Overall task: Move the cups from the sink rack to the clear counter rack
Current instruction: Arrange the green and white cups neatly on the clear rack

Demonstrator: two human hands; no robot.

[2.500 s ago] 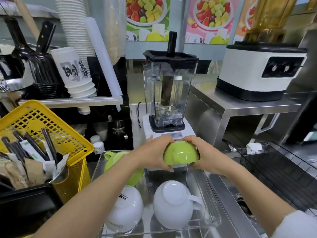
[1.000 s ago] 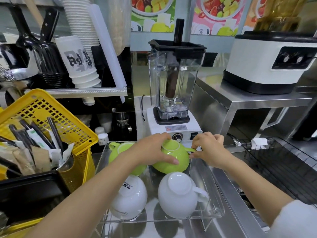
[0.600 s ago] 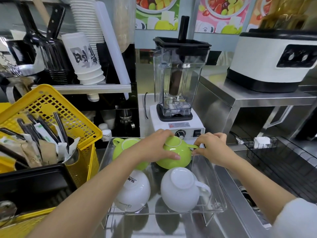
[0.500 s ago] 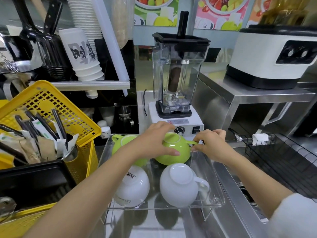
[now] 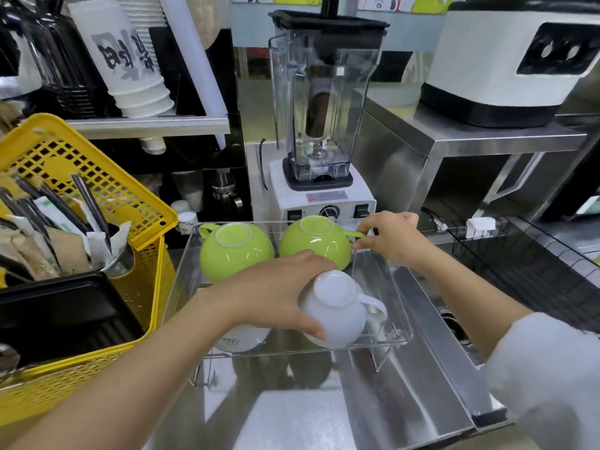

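The clear counter rack (image 5: 397, 336) holds several upside-down cups. Two green cups stand at the back: one at the left (image 5: 235, 251) and one at the right (image 5: 316, 241). My right hand (image 5: 389, 241) pinches the right green cup's handle between thumb and fingers. In front of it sits a white cup (image 5: 337, 306), handle pointing right. My left hand (image 5: 276, 293) wraps its left side, thumb at the front and fingers at the back. A second white cup (image 5: 242, 339) at the front left is mostly hidden under that hand.
The black wire sink rack (image 5: 526, 258) lies at the right over the sink. A blender (image 5: 321, 131) stands just behind the clear rack. A yellow basket (image 5: 97, 190) with utensils and a black tray crowds the left. A steel shelf carries a white machine (image 5: 513, 60).
The green cup was lowered from the air into the rack's back right spot. My left hand left it and came back onto the front white cup. My right hand stays at the green handle.
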